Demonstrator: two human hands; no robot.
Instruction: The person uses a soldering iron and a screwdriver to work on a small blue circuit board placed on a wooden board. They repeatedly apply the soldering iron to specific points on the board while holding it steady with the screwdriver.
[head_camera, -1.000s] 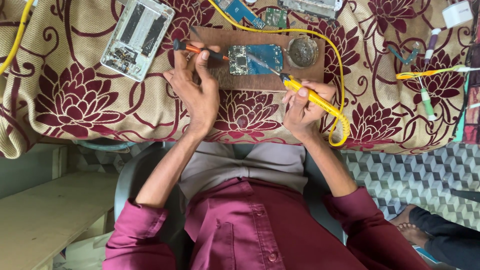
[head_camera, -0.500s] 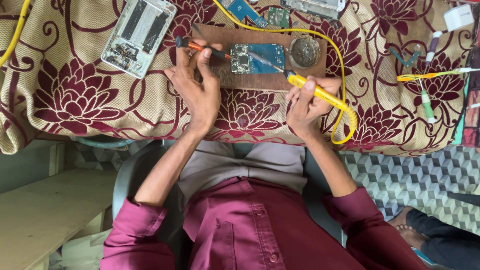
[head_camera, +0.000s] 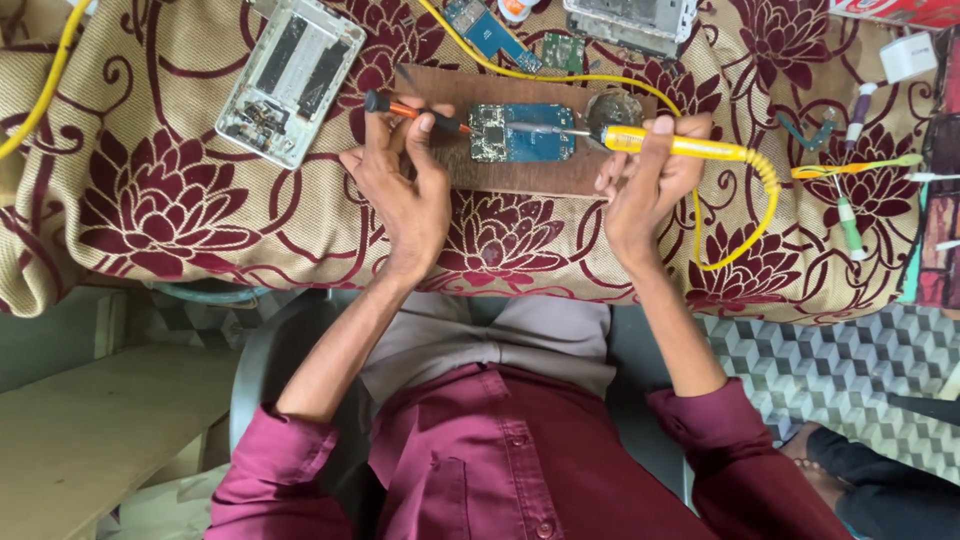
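Observation:
A blue circuit board (head_camera: 525, 132) lies on a brown wooden board (head_camera: 520, 177) on the flowered cloth. My left hand (head_camera: 400, 190) holds a small screwdriver (head_camera: 415, 110) with an orange and black handle, its tip at the board's left edge. My right hand (head_camera: 645, 185) grips a yellow soldering iron (head_camera: 690, 147) that lies nearly level. The iron's metal tip reaches left over the circuit board. A round tin (head_camera: 612, 103) sits just behind the iron. The iron's yellow cable (head_camera: 745, 225) loops down to the right of my right hand.
A stripped phone frame (head_camera: 290, 80) lies at the left, with more circuit boards (head_camera: 490, 30) and a silver chassis (head_camera: 630, 18) at the top. A white charger (head_camera: 908, 55) and small tools (head_camera: 850, 210) lie at the right. Another person's foot (head_camera: 860, 490) is at the bottom right.
My right hand has risen and swung the soldering iron from a downward slant to nearly level, bringing its tip over the circuit board. The left hand and screwdriver have barely moved.

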